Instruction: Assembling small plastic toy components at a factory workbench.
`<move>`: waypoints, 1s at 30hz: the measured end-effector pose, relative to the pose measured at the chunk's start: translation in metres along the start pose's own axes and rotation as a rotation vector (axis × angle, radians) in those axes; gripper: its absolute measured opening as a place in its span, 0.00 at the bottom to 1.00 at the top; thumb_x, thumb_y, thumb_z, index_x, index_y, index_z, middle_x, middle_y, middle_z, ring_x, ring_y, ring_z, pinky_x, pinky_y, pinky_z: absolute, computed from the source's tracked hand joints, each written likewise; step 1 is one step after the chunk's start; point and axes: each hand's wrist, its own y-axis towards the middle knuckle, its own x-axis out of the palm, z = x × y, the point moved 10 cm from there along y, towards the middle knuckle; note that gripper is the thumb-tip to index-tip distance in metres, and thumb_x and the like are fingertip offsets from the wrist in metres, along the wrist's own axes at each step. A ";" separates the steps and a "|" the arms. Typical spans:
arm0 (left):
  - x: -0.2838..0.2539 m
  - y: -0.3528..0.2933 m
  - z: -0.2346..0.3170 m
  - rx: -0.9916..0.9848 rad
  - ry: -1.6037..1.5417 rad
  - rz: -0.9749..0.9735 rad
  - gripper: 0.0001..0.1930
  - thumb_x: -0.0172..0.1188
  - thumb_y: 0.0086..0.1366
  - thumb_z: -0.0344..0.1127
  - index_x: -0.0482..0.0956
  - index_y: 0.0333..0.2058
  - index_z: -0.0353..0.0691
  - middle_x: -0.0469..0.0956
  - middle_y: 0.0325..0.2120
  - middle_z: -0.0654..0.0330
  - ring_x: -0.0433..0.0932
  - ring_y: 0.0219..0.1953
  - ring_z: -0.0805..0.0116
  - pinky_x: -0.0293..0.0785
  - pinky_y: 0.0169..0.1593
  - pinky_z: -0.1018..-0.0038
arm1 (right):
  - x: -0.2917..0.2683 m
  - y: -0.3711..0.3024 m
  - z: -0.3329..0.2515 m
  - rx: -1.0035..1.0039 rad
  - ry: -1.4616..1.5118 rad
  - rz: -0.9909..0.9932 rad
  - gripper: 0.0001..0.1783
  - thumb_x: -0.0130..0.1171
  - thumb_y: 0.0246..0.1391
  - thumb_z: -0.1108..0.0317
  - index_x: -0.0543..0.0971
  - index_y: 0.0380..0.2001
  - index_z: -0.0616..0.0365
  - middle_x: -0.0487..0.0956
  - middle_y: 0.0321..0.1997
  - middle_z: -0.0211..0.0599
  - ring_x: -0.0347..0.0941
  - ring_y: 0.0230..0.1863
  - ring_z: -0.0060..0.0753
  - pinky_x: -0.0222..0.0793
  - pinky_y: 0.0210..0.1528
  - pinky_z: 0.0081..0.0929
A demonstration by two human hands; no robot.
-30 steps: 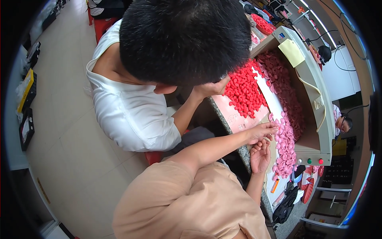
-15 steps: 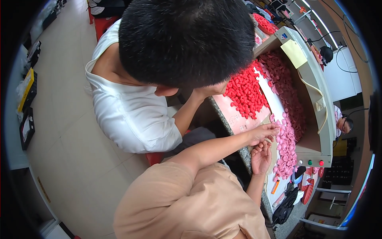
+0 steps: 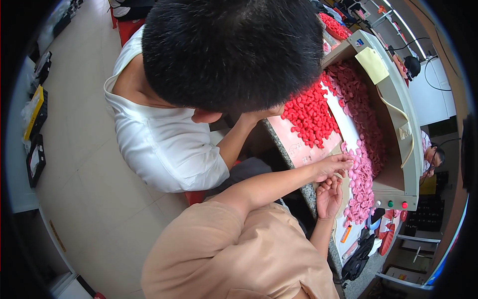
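My left hand [image 3: 332, 167] reaches over the near edge of the pink pile, thumb and fingertips pinched together. Just below it is my right hand [image 3: 329, 199], palm turned up and fingers curled in. The fingertips of both hands nearly meet; whatever lies between them is too small to make out. Right beside them spreads a heap of small pink petal-like pieces [image 3: 362, 187]. Darker dusky-pink pieces [image 3: 361, 112] fill the inside of a grey box-shaped machine housing [image 3: 413, 134]. Left of these lies a mound of small red bud-like pieces [image 3: 311, 119].
A co-worker in a white top [image 3: 154, 139] sits close on my left, one hand by the red mound. The table's stone edge [image 3: 307, 197] runs in front of me. An orange strip [image 3: 345, 233] and a black bag [image 3: 357, 259] lie nearer on the right.
Both hands keep almost the same pose, with slight finger movement. The view has shifted a little, and the co-worker's head has moved slightly.
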 end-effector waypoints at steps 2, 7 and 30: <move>-0.002 0.000 0.000 0.006 -0.003 0.001 0.20 0.61 0.59 0.43 0.69 0.48 0.48 0.71 0.34 0.69 0.69 0.30 0.78 0.72 0.32 0.77 | -0.001 0.001 0.001 0.005 0.008 0.002 0.10 0.45 0.61 0.64 0.70 0.43 0.51 0.73 0.43 0.31 0.66 0.36 0.24 0.65 0.41 0.22; -0.001 0.000 0.001 -0.006 -0.003 0.001 0.20 0.61 0.59 0.43 0.69 0.48 0.48 0.70 0.34 0.70 0.69 0.29 0.78 0.72 0.31 0.77 | -0.003 0.001 -0.001 -0.031 0.013 0.024 0.17 0.48 0.59 0.61 0.70 0.46 0.61 0.72 0.39 0.32 0.64 0.36 0.24 0.63 0.41 0.22; 0.002 0.000 0.000 -0.016 -0.034 0.008 0.22 0.60 0.59 0.42 0.66 0.49 0.43 0.70 0.34 0.65 0.70 0.29 0.78 0.77 0.29 0.77 | -0.013 -0.001 -0.001 -0.010 -0.037 0.037 0.20 0.50 0.56 0.60 0.70 0.48 0.61 0.70 0.38 0.31 0.64 0.36 0.23 0.62 0.41 0.22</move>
